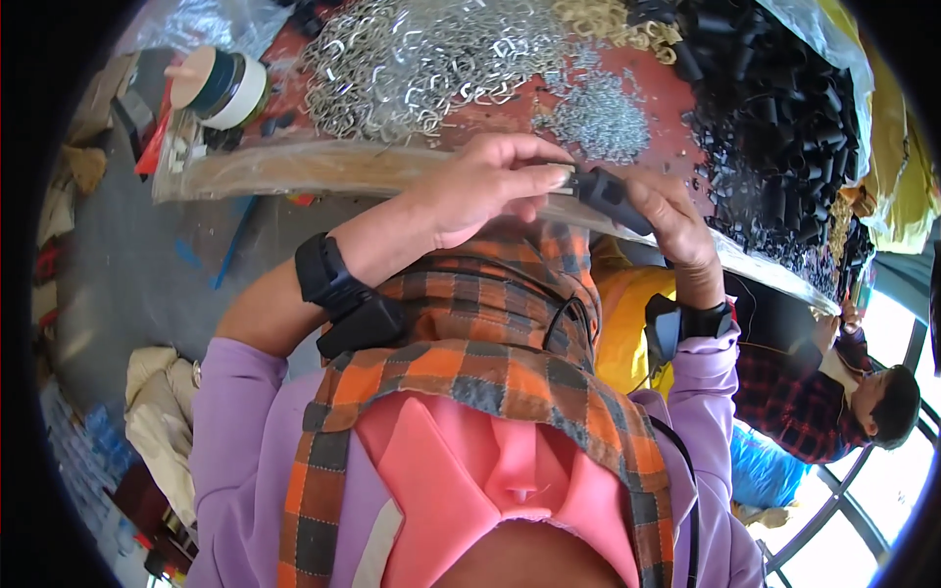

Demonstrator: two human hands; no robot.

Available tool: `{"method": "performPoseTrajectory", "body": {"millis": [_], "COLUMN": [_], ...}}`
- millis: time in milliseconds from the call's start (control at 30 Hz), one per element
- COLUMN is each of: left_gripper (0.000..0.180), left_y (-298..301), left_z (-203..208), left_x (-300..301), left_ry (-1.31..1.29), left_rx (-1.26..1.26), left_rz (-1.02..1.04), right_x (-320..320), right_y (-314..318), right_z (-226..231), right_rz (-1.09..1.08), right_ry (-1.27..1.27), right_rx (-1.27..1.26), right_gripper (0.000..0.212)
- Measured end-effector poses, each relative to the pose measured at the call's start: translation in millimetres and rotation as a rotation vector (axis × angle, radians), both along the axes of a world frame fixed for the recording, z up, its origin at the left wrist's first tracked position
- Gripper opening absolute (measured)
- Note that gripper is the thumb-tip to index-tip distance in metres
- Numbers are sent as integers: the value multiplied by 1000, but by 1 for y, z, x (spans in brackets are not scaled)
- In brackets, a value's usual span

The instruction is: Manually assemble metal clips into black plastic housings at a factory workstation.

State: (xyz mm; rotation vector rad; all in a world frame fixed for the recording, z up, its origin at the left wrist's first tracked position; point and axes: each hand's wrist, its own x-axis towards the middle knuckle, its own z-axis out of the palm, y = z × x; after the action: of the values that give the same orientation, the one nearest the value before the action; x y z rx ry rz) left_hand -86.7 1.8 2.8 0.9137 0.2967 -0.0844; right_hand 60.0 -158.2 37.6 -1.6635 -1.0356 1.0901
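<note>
Both my hands meet at the near edge of the work table. My right hand (674,220) is closed round a black, rounded plastic part (615,199), which slants between the two hands. At the part's left end, the thumb and fingers of my left hand (490,186) pinch a small metal piece (567,179), mostly covered by the fingertips. Whether that piece sits inside the black part I cannot tell. Just beyond the hands lie a heap of small silvery pieces (600,118) and a bigger pile of bent metal hooks (421,64).
Many black plastic parts (774,118) cover the table's right side, with brass-coloured pieces (613,22) at the back. A round container (235,90) stands at the far left. A plastic-wrapped wooden edge (304,169) borders the table. Another person (814,397) works at the right.
</note>
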Motion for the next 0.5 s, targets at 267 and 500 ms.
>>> {"method": "performPoseTrajectory", "body": {"millis": [267, 500], "left_gripper": [25, 27], "left_y": [3, -1], "left_z": [9, 12], "left_x": [-5, 7], "left_ry": [17, 104], "left_rx": [274, 294], "left_rz": [-105, -148], "right_x": [-16, -20], "right_y": [11, 3], "right_z": [1, -13], "right_rz": [67, -163], "right_ry": [-136, 41], "right_rx": [30, 21], "right_gripper": [38, 39]}}
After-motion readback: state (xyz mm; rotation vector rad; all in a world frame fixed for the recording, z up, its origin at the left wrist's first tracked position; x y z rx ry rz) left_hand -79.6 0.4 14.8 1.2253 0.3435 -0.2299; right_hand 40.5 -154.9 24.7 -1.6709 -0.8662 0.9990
